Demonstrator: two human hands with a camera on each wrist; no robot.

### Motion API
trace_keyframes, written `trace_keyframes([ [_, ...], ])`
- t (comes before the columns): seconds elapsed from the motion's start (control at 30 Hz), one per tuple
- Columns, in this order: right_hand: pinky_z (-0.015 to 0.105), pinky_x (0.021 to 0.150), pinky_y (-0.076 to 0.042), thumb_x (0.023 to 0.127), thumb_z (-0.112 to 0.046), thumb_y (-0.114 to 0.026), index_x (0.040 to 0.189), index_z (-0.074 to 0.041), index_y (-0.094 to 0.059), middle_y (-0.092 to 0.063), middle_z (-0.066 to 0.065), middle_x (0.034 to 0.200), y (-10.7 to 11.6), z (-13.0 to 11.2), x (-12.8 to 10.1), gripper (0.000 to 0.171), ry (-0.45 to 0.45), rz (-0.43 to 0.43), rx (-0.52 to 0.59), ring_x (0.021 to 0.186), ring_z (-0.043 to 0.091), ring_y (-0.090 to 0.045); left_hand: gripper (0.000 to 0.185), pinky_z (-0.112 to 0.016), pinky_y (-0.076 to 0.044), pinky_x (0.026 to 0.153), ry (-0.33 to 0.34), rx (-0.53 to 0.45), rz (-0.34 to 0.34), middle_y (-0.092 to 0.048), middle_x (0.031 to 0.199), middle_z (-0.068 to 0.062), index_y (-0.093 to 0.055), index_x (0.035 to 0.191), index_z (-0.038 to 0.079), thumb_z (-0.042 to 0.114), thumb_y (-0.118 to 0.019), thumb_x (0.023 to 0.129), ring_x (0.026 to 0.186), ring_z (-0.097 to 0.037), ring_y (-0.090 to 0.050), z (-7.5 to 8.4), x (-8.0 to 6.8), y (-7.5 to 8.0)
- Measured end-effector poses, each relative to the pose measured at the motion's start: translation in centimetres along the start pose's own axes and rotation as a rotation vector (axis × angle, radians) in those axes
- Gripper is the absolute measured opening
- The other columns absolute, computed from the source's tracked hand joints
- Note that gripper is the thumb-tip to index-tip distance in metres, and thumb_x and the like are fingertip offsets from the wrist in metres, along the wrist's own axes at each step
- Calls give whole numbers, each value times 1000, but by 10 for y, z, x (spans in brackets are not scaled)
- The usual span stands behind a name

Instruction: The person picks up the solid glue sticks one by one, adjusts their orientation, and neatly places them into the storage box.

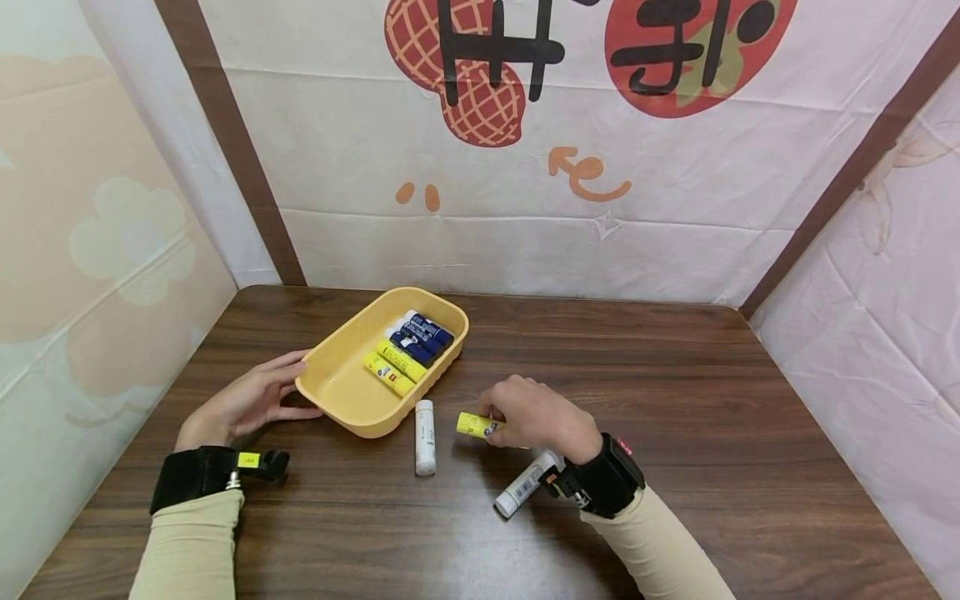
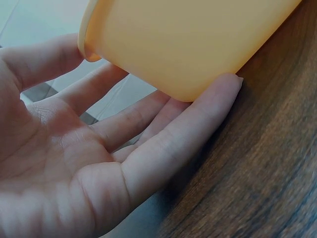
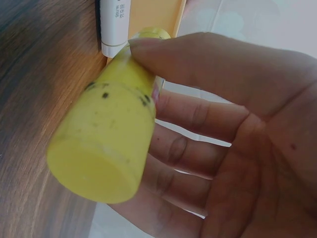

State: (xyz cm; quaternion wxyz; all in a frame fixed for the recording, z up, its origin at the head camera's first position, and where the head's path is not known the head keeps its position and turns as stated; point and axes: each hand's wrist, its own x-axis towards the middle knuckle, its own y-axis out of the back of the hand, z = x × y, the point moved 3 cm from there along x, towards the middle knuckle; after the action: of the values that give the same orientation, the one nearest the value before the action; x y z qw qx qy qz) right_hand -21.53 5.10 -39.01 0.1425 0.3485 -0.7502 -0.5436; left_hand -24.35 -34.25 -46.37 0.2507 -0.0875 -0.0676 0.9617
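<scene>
Head cam: nearest me, white plastic glue stick (image 1: pixel 523 487) lies on dark wood table (image 1: pixel 675 392), partly under right wrist. I see right hand (image 1: pixel 536 417) pinching yellow plastic glue stick (image 1: pixel 475 425) w/ curled fingers, just right of another white stick (image 1: pixel 424 437). Left hand (image 1: pixel 251 400), fingers straight, rests against yellow plastic tray (image 1: pixel 352 408) holding yellow & blue sticks.

L wrist: fingers (image 2: pixel 188 134) extended, apart, touching tray wall.

R wrist: thumb (image 3: pixel 208 59) & fingers clamp yellow stick; white stick behind.

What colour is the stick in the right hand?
Yellow glue stick, clearest in the right wrist view.
</scene>
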Motion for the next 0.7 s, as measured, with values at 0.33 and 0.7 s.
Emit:
trace_keyframes([
  [0.33,24,61,-45,90,-13,-79,99,-11,-76,-65,-2,84,2,1,-3,9,-40,3,13,70,13,-53,55,-44,-62,98,38,33,35,-58,139,14,-18,165,8,24,-36,115,123,-3,-61,0,10,-4],
  [0.7,23,61,-46,91,-16,-78,102,-10,-76,-65,-2,84,6,-4,4,12,-30,-1,12,69,12,-53,53,-44,-63,97,24,19,38,-59,138,18,-22,165,13,23,-36,115,124,-2,-61,-1,2,1],
])
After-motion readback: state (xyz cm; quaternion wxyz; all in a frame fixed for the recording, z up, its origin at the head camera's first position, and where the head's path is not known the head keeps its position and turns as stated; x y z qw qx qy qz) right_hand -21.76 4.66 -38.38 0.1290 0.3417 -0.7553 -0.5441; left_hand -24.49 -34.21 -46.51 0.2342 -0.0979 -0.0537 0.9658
